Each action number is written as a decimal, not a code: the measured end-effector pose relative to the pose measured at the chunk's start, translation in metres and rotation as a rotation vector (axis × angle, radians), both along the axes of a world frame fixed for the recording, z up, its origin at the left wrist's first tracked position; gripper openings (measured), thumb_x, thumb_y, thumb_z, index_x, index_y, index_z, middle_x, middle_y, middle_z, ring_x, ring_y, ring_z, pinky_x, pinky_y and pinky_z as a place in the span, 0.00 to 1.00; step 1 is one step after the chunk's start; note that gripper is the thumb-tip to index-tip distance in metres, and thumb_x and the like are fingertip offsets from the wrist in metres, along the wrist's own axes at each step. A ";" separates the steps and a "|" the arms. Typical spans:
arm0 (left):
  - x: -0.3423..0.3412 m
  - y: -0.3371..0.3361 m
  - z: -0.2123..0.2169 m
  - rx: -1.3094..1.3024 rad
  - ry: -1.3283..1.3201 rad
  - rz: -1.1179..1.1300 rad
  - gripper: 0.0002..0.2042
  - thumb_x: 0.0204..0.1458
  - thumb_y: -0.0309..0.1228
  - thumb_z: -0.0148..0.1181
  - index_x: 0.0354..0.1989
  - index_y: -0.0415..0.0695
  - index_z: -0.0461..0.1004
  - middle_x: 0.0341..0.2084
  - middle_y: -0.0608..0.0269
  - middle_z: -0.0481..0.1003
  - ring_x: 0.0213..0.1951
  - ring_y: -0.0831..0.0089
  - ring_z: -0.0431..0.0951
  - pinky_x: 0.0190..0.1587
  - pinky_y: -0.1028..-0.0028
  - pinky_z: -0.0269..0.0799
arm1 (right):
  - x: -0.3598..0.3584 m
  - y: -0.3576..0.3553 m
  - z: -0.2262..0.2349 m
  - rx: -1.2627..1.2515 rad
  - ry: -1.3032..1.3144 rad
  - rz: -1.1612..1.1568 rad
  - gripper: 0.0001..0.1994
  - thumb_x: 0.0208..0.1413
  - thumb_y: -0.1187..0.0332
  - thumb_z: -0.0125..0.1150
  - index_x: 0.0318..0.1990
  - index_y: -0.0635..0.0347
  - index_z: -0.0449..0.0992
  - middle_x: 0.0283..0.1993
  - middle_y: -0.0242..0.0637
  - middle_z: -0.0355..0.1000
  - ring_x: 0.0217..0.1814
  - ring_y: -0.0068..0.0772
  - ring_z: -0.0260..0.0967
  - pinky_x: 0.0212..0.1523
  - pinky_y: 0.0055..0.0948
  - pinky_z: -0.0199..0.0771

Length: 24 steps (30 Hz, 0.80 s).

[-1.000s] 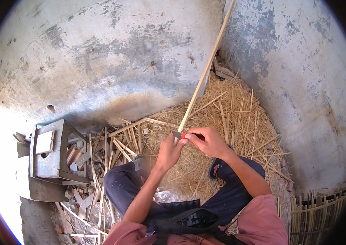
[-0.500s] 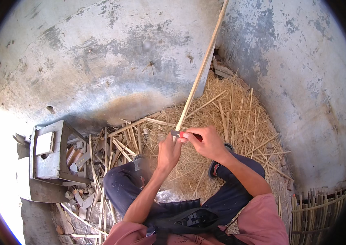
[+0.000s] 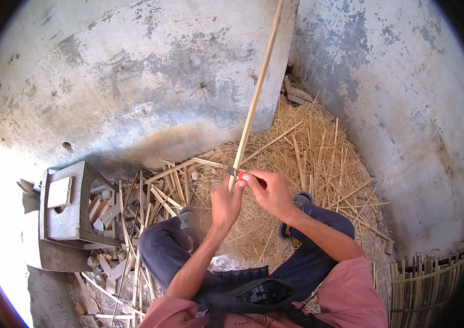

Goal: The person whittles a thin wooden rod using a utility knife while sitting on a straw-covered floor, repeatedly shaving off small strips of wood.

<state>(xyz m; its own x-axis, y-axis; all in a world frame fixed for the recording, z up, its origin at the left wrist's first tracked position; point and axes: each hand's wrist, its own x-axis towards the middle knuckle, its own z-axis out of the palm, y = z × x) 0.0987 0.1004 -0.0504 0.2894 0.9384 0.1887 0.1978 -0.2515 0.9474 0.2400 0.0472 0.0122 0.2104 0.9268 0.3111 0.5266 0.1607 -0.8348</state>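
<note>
A long pale strip of split bamboo or wood (image 3: 255, 98) rises away from me, its near end at my hands. My left hand (image 3: 226, 203) is closed around that end, the thumb lying along it. My right hand (image 3: 271, 192) grips a red-handled knife (image 3: 241, 175); its short dark blade lies across the strip just beyond my left thumb. Both hands nearly touch. Most of the knife's handle is hidden by my right fingers.
Straw-like shavings (image 3: 319, 158) cover the floor between my feet. Loose sticks and rubble lie at the left beside a worn wooden box frame (image 3: 68, 232). Peeling walls (image 3: 150, 71) meet in a corner ahead. A slatted bamboo piece (image 3: 429, 290) stands at lower right.
The strip's far end has swung to the left. The blade now lies across the strip, slightly farther from me, and both hands have shifted a little.
</note>
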 end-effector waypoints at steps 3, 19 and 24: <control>-0.002 0.001 0.004 0.007 0.040 0.007 0.20 0.68 0.45 0.62 0.48 0.37 0.80 0.17 0.66 0.67 0.24 0.83 0.64 0.25 0.71 0.64 | -0.002 0.000 -0.002 0.011 0.008 -0.005 0.13 0.69 0.65 0.62 0.46 0.67 0.85 0.21 0.43 0.72 0.19 0.23 0.61 0.22 0.31 0.60; -0.006 0.004 0.005 -0.061 0.082 -0.020 0.21 0.65 0.48 0.64 0.51 0.40 0.81 0.16 0.58 0.70 0.22 0.72 0.70 0.29 0.65 0.69 | 0.025 0.009 0.003 -0.135 0.037 0.107 0.14 0.70 0.61 0.62 0.42 0.66 0.85 0.19 0.31 0.69 0.21 0.19 0.63 0.24 0.28 0.61; -0.011 0.002 0.010 0.055 0.180 -0.053 0.21 0.66 0.47 0.63 0.53 0.40 0.79 0.16 0.51 0.73 0.20 0.59 0.77 0.29 0.60 0.72 | 0.045 0.007 0.023 -0.164 -0.061 0.129 0.15 0.66 0.59 0.65 0.42 0.64 0.87 0.21 0.41 0.72 0.20 0.26 0.63 0.25 0.33 0.61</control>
<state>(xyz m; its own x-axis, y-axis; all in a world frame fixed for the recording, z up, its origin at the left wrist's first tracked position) 0.0882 0.1019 -0.0406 0.3719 0.9106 0.1801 0.3479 -0.3166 0.8824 0.2854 0.0539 0.0351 0.0722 0.9840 0.1627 0.5605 0.0949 -0.8227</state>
